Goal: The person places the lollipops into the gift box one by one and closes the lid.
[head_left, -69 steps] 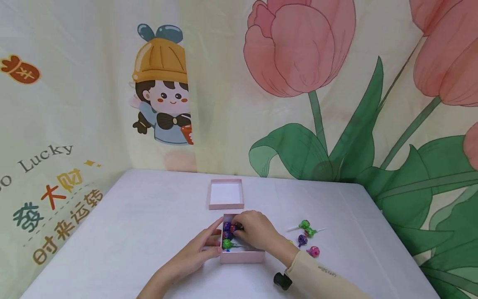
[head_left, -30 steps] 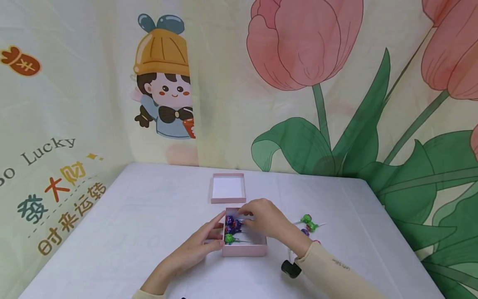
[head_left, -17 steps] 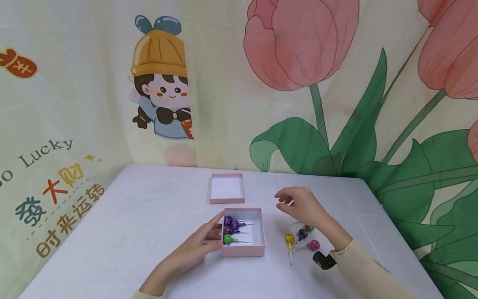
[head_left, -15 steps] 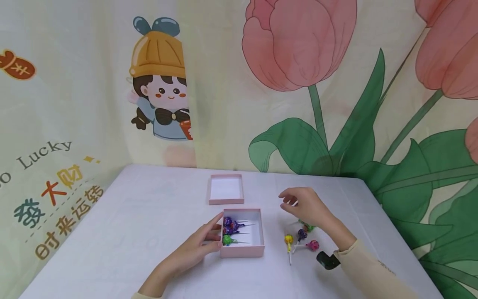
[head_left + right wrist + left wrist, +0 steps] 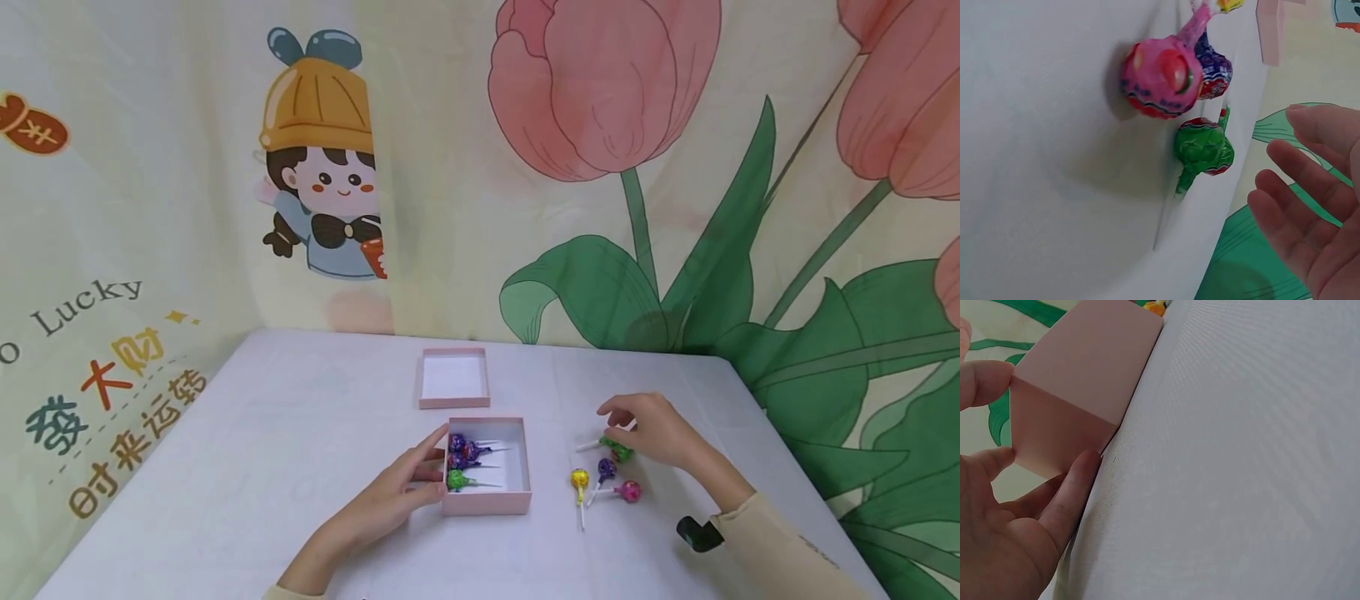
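My left hand (image 5: 393,496) rests its extended fingers and thumb against the left side of a pink box (image 5: 487,503). In the left wrist view, the fingertips meet the edges of the box's pink wall (image 5: 1063,428). Inside lie several purple lollipops (image 5: 469,452) and a green lollipop (image 5: 457,480), heads to the left and sticks to the right. My right hand (image 5: 654,427) hovers with loosely bent fingers over green lollipops (image 5: 621,452), partly covering them. The right wrist view shows nothing between its fingers, with a green lollipop (image 5: 1202,148) beside it.
Nearer than the green ones lie a yellow lollipop (image 5: 580,479), a purple lollipop (image 5: 607,469) and a pink lollipop (image 5: 632,492). Behind the box sits its pink-rimmed lid (image 5: 454,403), white inside up. A printed curtain (image 5: 442,208) hangs beyond the white table (image 5: 337,392).
My right hand was inside the box among the lollipops, then left it empty and moved right to the loose green lollipops. The left hand stayed at the box.
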Demonstrator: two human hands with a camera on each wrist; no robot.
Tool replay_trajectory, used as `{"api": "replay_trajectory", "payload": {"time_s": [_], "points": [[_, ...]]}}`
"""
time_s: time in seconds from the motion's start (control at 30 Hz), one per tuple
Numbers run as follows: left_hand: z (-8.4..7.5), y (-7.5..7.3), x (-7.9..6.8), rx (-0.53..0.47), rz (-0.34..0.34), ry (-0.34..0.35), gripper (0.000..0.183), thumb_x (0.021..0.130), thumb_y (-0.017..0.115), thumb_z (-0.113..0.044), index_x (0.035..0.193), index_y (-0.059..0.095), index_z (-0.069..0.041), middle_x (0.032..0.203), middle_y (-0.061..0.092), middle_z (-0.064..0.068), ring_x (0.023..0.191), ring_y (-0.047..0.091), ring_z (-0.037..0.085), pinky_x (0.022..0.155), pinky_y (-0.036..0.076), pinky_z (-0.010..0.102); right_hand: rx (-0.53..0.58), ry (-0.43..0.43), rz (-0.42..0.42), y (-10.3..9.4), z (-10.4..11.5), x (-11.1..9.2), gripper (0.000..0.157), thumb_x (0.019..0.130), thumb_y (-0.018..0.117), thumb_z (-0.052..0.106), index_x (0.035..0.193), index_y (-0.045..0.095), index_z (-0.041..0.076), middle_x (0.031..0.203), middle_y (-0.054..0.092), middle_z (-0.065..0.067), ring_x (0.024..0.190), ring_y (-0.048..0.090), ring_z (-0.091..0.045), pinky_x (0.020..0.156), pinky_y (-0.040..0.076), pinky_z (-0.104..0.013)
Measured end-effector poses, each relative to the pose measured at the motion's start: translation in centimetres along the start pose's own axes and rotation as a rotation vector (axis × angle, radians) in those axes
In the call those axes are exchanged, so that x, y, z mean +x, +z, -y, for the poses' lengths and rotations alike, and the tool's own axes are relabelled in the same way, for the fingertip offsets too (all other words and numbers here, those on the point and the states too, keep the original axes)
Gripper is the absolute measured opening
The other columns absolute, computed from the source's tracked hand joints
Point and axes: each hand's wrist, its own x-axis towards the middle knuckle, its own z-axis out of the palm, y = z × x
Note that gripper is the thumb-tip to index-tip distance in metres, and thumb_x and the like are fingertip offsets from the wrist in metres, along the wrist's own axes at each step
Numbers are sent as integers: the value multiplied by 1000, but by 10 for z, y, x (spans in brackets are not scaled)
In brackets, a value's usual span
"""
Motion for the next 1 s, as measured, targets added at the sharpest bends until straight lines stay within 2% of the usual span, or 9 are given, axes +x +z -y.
{"api": "replay_trajectory", "payload": {"time_s": [0.3,0.53,0.77,1.0], "points": [[0,0,-2,-11,-5,-6,80,105,67,-31,171,21,-33,161,44,21,136,56,33,113,40,58,-13,63,59,6,-4,-4,29,93,82,10,121,76,6,86,69,8,79,61,-9,68,55,-23],[0,0,-1,-4,-4,12,80,105,67,-31,171,21,-32,160,45,21,136,57,34,113,40,58,-27,105,72,12,-6,-6,29,92,83,10,120,76,7,80,65,8,72,57,-10,65,51,-26],[1,-1,1,-12,-2,-4,81,105,67,-31,171,21,-32,160,44,20,137,56,33,113,41,57,-31,163,77,17,-9,-5,29,93,83,12,121,76,9,80,65,8,72,57,-11,65,51,-27],[1,0,2,-7,-7,-1,81,105,67,-31,171,21,-32,161,45,21,136,56,34,112,42,56,-62,177,84,23,-13,-3,31,95,82,16,124,75,10,82,66,7,73,58,-10,66,52,-27]]}}
